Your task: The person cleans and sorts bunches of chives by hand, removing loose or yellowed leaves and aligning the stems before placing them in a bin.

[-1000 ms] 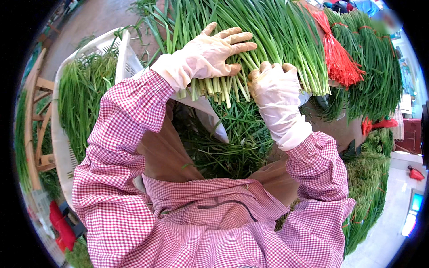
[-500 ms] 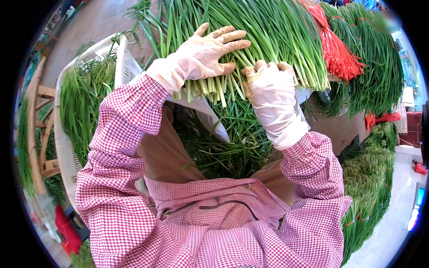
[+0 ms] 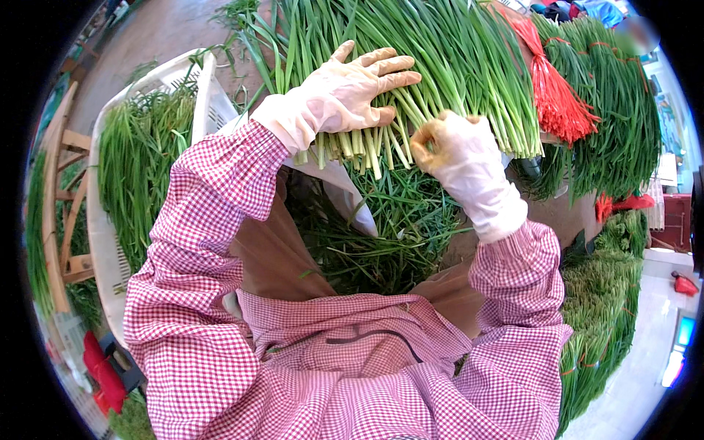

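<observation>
Head view: gloved hands at the cut ends of a green stalk pile

Stalk pile (image 3: 447,51) lies at the upper middle, directly ahead of the wearer, with pale cut ends toward the body and leaves running away.

Left hand (image 3: 339,94): laid palm down across the stalks near their cut ends. Fingers extended and spread, grasping nothing, thumb apart from the rest.

Right hand (image 3: 469,158): just right of the left hand, at the edge of the pile. Fingers curled inward, thumb and forefinger bent toward each other in a ring. Whether a stalk is pinched there cannot be told.

Surroundings: loose green leaves (image 3: 392,253) lie below the hands, between the wearer's knees, beside a hanging white sheet (image 3: 350,199). White crate (image 3: 204,103) at left contains more greens. Red strands (image 3: 559,103), gathered in a bunch, lie immediately right of the pile. Beyond them are tied green bundles (image 3: 616,121); further stacked greens (image 3: 601,315) occupy the lower right.
</observation>
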The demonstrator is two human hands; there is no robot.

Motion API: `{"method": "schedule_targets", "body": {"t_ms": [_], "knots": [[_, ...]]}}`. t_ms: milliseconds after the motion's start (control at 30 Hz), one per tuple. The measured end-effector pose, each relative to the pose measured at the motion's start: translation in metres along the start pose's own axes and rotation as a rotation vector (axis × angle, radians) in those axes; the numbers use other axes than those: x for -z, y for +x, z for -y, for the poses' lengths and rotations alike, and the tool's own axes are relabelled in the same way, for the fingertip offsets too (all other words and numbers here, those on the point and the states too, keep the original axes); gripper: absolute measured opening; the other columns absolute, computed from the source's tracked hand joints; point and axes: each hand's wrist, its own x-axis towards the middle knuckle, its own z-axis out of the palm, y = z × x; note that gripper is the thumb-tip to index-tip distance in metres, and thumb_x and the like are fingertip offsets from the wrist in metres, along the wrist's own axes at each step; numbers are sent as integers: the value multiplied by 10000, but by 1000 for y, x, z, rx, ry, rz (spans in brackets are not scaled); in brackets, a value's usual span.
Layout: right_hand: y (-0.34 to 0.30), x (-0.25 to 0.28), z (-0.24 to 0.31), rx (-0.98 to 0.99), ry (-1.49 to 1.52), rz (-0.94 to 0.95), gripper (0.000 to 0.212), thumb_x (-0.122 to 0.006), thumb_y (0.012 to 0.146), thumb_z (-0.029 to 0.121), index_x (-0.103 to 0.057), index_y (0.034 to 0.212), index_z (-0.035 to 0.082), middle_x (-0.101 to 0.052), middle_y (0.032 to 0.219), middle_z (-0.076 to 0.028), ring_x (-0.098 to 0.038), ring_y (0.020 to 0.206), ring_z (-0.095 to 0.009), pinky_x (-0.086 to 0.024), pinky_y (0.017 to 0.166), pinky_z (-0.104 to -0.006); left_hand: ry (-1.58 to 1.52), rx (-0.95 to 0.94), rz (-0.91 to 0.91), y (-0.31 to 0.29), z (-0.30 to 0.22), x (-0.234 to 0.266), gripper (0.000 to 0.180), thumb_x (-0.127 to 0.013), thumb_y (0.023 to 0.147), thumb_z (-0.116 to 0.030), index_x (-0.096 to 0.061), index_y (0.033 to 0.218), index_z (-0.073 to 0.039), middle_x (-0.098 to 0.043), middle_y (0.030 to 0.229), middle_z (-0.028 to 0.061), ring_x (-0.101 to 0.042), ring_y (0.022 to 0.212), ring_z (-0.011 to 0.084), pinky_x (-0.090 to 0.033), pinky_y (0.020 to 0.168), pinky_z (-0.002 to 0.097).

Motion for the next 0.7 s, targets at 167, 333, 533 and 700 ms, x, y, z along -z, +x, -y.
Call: {"method": "schedule_targets", "body": {"t_ms": [167, 333, 533, 700], "knots": [[-81, 10, 21, 344, 790, 345, 47, -632, 736, 116, -611, 774, 98, -496, 642, -17, -500, 600, -147, -428, 578, -312, -28, 1, -16, 2, -4, -1, 588, -496, 831, -343, -253, 1365, -311, -209, 1444, -37, -168, 1339, 206, -98, 1058, 544], [-135, -46, 52, -259, 382, 1220, 306, -566, 827, 385, -652, 856, 92, -627, 696, -56, -594, 590, -185, -491, 557, -330, -82, -33, -92, -5, 2, 7, 510, -485, 847, -372, -338, 1331, -307, -258, 1427, -20, -206, 1327, 229, -85, 1065, 522], [-164, -79, 8, -444, 556, 426, 245, -562, 811, 284, -637, 881, 62, -593, 748, -153, -591, 692, -313, -465, 632, -391, -136, -162, -130, -1, -13, 21, 241, -529, 848, -366, -585, 1040, -232, -399, 1347, -3, -305, 1286, 206, -82, 1070, 490], [-156, -84, 14, -394, 643, 394, 229, -570, 806, 273, -636, 891, 71, -600, 795, -146, -592, 721, -309, -465, 647, -391, -197, -107, -110, -7, -5, 24, 172, -546, 847, -303, -594, 954, -177, -475, 1282, -12, -422, 1206, 189, -123, 1066, 477]]}}
